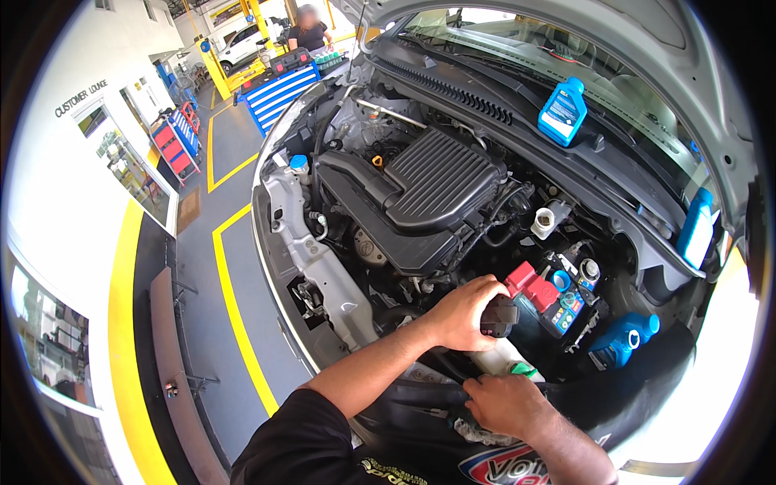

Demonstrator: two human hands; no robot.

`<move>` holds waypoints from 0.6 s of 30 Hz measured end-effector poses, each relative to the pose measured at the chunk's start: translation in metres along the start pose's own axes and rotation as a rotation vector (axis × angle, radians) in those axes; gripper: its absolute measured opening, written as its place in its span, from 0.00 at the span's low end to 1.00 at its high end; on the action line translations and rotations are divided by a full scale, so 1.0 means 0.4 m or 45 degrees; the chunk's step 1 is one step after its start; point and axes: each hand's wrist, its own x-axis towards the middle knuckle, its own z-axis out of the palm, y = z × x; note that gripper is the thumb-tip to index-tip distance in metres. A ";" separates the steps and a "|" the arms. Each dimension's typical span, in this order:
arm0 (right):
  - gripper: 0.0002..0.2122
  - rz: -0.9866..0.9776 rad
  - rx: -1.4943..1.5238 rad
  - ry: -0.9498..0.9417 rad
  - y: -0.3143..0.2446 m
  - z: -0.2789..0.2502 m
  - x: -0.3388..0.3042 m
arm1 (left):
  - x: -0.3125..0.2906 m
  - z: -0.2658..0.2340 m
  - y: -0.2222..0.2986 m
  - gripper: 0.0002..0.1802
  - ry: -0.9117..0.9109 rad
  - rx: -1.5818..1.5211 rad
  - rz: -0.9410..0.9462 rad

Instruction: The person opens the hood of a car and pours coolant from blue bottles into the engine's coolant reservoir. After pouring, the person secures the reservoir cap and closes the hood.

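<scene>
Left arm: black sleeve (295,440), bare forearm slanting up and rightward from the lower edge of the view over the engine bay's near edge. Left hand (467,314): back turned upward, wrist nearly straight; fingers bent over the upper side and thumb beneath, gripping a dark piece. Dark piece (499,318): short, roundish, black to grey, with a lighter flat face; located near the engine bay's near edge, left of the battery; lower attachment, if any, hidden. Reservoir (503,354): off-white, translucent-looking, set below the dark piece along that near edge; green cap (524,369) at its right end. Right hand (508,406): forearm rising leftward from the lower right, back of hand upward, fingers bent and close together beside the green cap; whether they pinch anything, cannot tell. Battery (568,311): blue label on top, red cover (529,284) at its left corner. Two blue bottles (624,343): leaning by the battery's right side, at the near edge.
</scene>
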 end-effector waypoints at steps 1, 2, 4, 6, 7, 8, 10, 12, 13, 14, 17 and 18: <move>0.12 0.003 0.002 -0.002 0.000 -0.001 0.000 | -0.001 0.001 -0.001 0.39 -0.002 0.005 -0.002; 0.12 0.004 -0.007 -0.008 0.000 0.001 0.000 | 0.000 0.002 -0.002 0.39 -0.004 0.011 -0.001; 0.12 0.006 -0.025 -0.018 0.001 0.007 0.001 | 0.001 0.002 -0.001 0.39 -0.010 0.014 -0.008; 0.12 0.001 -0.017 -0.012 0.001 0.008 0.000 | 0.001 0.001 0.000 0.39 -0.021 0.004 -0.026; 0.12 -0.001 -0.013 -0.008 0.002 0.008 0.000 | 0.000 0.001 0.000 0.39 -0.019 0.001 -0.025; 0.12 0.004 -0.011 -0.013 0.001 0.007 0.000 | 0.000 0.001 -0.001 0.39 -0.017 -0.002 -0.024; 0.12 0.012 -0.007 -0.021 0.000 0.004 0.001 | -0.001 0.000 -0.001 0.39 -0.017 -0.005 -0.029; 0.12 0.011 -0.011 -0.018 0.001 0.006 0.001 | -0.001 0.001 -0.002 0.39 -0.024 -0.008 -0.039; 0.12 0.010 -0.012 -0.016 0.001 0.006 0.001 | -0.001 0.001 -0.002 0.39 -0.025 -0.006 -0.040; 0.12 0.010 -0.013 -0.016 0.001 0.006 0.000 | 0.000 0.001 -0.001 0.39 -0.026 -0.005 -0.041; 0.12 0.010 -0.020 -0.020 0.002 0.005 0.001 | 0.001 -0.001 0.003 0.39 -0.036 -0.010 -0.049; 0.12 0.010 -0.025 -0.023 0.003 0.004 0.001 | 0.001 -0.002 0.005 0.40 -0.041 -0.013 -0.054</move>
